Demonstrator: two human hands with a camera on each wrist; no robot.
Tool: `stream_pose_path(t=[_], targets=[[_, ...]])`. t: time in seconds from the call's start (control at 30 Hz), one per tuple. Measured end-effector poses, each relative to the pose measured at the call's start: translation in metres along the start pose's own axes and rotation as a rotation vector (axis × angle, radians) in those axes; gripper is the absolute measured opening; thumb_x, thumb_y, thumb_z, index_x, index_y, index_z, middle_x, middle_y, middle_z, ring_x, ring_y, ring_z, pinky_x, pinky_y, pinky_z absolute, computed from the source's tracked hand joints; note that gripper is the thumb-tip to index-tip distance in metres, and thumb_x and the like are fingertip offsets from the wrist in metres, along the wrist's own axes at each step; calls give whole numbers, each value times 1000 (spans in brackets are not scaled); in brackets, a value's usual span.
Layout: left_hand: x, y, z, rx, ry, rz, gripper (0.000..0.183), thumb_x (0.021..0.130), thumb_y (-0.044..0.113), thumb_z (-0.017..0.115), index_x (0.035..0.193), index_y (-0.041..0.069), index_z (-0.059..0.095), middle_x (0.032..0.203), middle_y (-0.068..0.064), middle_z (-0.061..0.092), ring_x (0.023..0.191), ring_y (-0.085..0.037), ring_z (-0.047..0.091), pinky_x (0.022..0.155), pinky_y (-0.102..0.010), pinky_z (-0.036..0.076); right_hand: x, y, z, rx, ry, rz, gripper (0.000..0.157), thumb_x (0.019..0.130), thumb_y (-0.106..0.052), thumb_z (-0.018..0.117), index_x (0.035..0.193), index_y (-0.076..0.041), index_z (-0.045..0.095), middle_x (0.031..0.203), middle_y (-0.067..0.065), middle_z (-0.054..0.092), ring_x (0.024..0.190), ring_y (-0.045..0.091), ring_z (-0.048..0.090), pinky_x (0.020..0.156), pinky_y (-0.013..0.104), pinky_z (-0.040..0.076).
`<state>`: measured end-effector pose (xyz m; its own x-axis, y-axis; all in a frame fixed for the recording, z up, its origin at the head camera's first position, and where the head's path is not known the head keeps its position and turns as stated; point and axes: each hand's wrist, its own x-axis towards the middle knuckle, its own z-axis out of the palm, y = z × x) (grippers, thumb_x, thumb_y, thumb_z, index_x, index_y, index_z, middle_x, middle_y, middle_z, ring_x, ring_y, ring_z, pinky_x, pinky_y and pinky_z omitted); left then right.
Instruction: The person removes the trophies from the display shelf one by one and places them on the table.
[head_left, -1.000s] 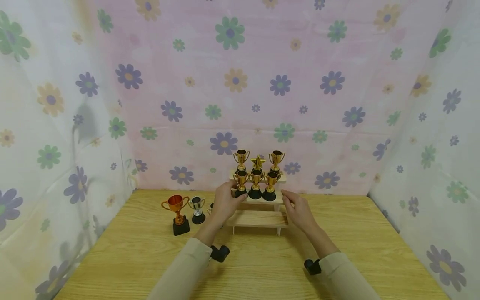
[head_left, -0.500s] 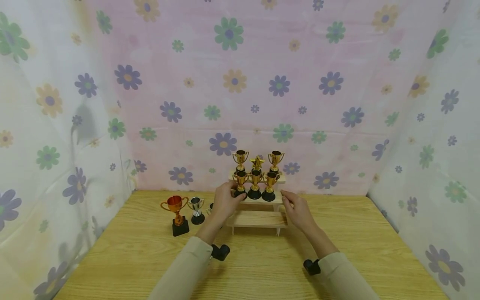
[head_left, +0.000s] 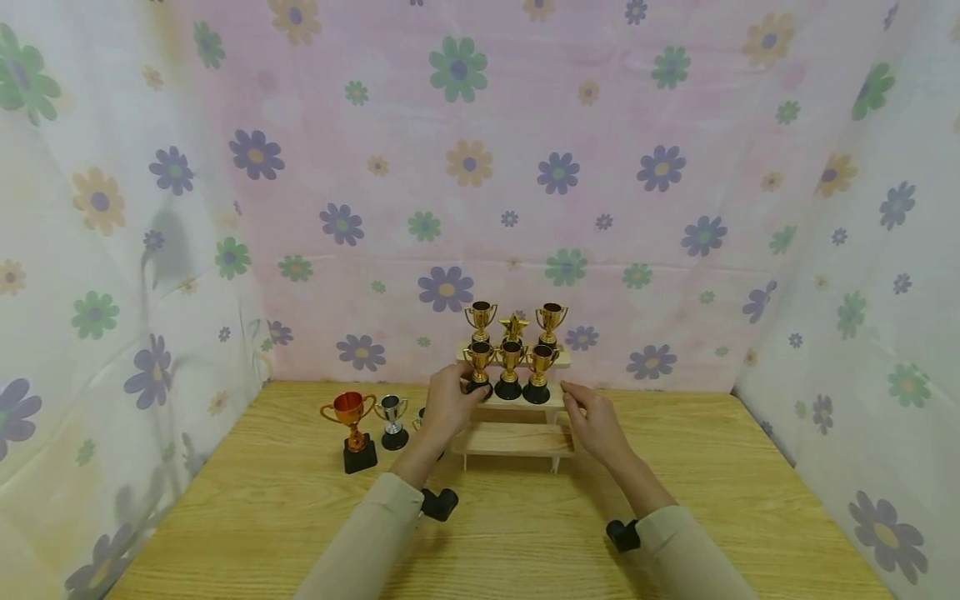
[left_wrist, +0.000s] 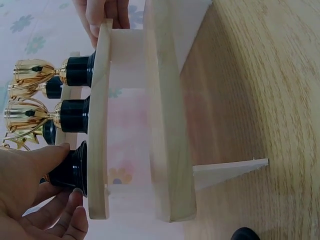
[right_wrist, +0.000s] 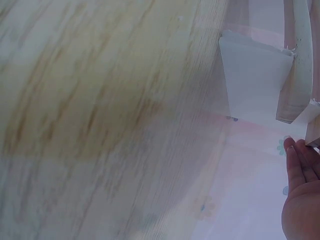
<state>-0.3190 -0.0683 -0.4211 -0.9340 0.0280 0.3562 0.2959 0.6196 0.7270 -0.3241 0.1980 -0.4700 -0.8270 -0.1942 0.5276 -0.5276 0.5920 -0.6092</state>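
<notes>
A light wooden tiered stand holds small gold trophy cups on black bases. My left hand pinches the black base of the left gold trophy on the middle tier. In the left wrist view, thumb and fingers lie around that black base, which sits against the shelf. Beside it stand a middle trophy and a right trophy. My right hand holds the right end of the middle tier between thumb and fingers. In the right wrist view, the right hand shows only partly.
On the top tier stand two gold cups, one a right cup, with a gold star trophy between them. An orange trophy and a silver trophy stand left on the wooden table. Another cup is partly hidden behind my left wrist.
The left trophy and my left hand have shifted very slightly left. My right hand stays at the shelf's end.
</notes>
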Motion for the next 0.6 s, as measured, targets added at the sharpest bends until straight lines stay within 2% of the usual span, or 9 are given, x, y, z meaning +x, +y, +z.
stream_pose_path(t=[0.23,0.6], targets=[[-2,3,-9,19,12,-12,29,92,17,79,116,2,71,104,-12,70,70,-15,58,61,-31,48,-1,-1,0,3,-6,18,33,106,-7,53,134,9,62,131,28,64,119,42,64,93,55,55],[-9,2,-22,43,41,0,27,91,16,80,113,3,72,103,-11,70,72,-16,60,64,-32,51,-1,-4,0,-8,-3,17,33,106,-6,53,133,9,62,131,28,64,119,43,63,93,55,54]])
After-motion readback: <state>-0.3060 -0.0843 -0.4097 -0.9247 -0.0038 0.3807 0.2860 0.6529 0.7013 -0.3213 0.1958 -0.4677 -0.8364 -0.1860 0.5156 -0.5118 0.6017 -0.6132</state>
